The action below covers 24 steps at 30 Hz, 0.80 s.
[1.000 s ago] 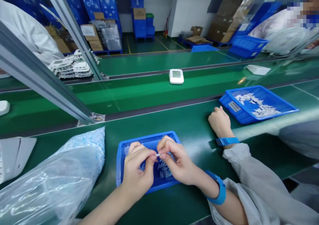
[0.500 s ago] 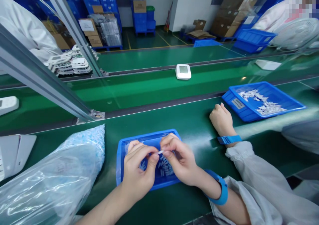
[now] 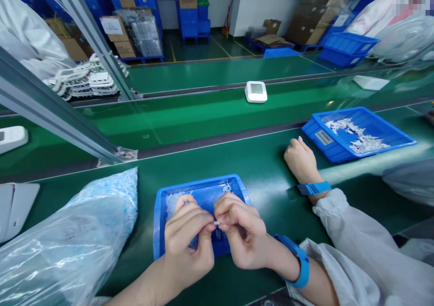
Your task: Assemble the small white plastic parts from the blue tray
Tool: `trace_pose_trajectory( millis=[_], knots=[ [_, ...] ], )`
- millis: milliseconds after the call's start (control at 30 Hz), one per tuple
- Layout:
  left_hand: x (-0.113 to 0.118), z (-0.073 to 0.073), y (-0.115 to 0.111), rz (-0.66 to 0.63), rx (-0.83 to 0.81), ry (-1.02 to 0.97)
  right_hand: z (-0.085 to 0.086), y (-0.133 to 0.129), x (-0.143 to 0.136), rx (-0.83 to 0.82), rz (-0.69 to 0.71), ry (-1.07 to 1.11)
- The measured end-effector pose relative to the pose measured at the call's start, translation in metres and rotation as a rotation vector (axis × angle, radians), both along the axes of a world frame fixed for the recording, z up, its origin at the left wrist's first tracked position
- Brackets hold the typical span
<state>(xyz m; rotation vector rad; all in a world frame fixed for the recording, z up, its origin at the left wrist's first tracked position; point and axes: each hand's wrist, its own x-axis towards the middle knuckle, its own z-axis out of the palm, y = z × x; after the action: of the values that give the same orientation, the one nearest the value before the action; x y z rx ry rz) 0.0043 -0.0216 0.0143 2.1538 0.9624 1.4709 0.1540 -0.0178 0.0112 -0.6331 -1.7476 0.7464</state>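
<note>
Above a small blue tray (image 3: 156, 224), my left hand (image 3: 190, 238) and my right hand (image 3: 242, 229) meet fingertip to fingertip. Both are closed in a pinch on one tiny white plastic piece (image 3: 216, 223), mostly hidden by the fingers. My right wrist wears a blue wristband (image 3: 298, 261). Small white pieces (image 3: 225, 186) lie in the tray, partly covered by my hands. Left of the tray rests a clear plastic bag (image 3: 101, 215) filled with small pale blue and white pieces.
A co-worker's closed hand (image 3: 301, 161) rests at the right, near a larger blue tray (image 3: 325, 154) of white parts. On the green belt (image 3: 176, 118) sits a white device with a screen (image 3: 256, 92). A metal post (image 3: 84, 129) rises at the left.
Both hands have moved slightly down and closer together, still pinching the white piece, which shows less between the fingers. The white device has moved slightly right in view.
</note>
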Motion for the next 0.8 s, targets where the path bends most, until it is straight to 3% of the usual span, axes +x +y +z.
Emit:
trace_pose_trajectory(
  millis=[333,433,600,800],
  knots=[
    [-0.001,0.003,0.001,0.016,0.007,0.003,0.003,0.004,-0.004,0.022,0.046,0.010],
    [-0.002,0.001,0.003,0.049,0.012,-0.006,0.002,0.007,-0.003,-0.071,0.043,0.038],
    [-0.002,-0.003,0.005,0.142,0.057,0.013,0.001,0.010,0.001,-0.364,-0.049,0.073],
    [-0.002,-0.003,0.003,0.196,0.104,0.099,0.003,0.010,0.002,-0.360,-0.056,-0.105]
  ],
)
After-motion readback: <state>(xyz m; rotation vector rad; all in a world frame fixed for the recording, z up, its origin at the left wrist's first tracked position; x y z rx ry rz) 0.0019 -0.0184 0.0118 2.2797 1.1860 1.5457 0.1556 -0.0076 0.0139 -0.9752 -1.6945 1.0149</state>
